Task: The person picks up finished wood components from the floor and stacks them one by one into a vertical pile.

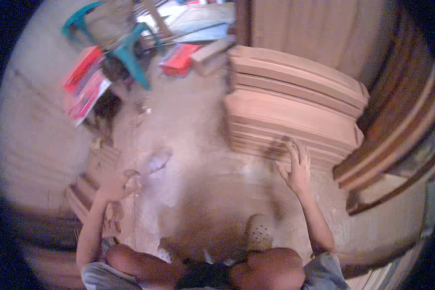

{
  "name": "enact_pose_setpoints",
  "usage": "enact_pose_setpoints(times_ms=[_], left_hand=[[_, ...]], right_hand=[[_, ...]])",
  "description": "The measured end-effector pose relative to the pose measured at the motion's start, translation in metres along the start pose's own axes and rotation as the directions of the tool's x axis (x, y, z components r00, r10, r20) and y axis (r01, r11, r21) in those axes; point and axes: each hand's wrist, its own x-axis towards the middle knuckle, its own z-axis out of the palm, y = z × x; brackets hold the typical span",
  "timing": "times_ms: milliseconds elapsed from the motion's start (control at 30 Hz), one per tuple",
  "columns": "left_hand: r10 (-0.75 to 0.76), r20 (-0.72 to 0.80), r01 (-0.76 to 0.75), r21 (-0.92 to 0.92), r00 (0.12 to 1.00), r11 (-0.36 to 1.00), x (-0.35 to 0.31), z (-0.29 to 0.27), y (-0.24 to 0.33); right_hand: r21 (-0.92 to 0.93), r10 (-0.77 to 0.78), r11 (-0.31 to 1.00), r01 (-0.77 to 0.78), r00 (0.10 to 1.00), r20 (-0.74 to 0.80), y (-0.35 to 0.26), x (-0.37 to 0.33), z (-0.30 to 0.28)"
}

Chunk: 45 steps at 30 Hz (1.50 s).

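Note:
My right hand (pixel 297 168) is held out with its fingers apart and nothing in them. It is in front of the lower edge of a stack of light brown wooden mouldings (pixel 295 108); whether it touches them I cannot make out. My left hand (pixel 115 184) is low on the left, beside some short wooden pieces (pixel 79 198). Motion smears its fingers, so their state and anything in them do not show. A pale, blurred object (pixel 158 160) lies on the floor just beyond that hand.
A green plastic chair (pixel 133 63) stands at the far left, near red-and-white boxes (pixel 87 84) and a red box (pixel 180 59). Dark wooden panels and frames (pixel 386 154) lean along the right side. My feet, in perforated clogs (pixel 260 232), are on the dusty floor (pixel 188 116).

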Motion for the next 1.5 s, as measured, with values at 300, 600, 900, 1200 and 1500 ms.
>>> enact_pose_setpoints(times_ms=[300,600,900,1200,1500], left_hand=[[-0.526,-0.319,0.249,-0.616,0.788,0.747,-0.244,0.123,-0.119],[-0.929,-0.361,0.044,-0.930,0.086,0.365,-0.307,0.238,-0.230],[-0.979,-0.086,-0.243,-0.961,-0.184,0.130,-0.307,0.331,-0.329],[-0.983,0.139,-0.354,-0.919,0.120,-0.174,-0.275,0.268,-0.320],[-0.988,0.088,-0.273,-0.955,0.129,-0.120,-0.305,0.338,-0.363]], right_hand=[[0.348,-0.578,0.816,0.462,0.676,0.457,-0.236,0.093,0.039],[0.558,-0.824,0.378,0.739,-0.006,0.566,-0.492,0.083,0.114],[0.657,-0.657,0.677,-0.330,0.131,0.743,-0.716,-0.096,0.297],[-0.008,-0.140,0.252,-0.968,-0.044,0.989,-0.766,-0.169,0.287],[-0.066,-0.086,0.291,-0.954,-0.095,0.992,-0.796,-0.172,0.257]])
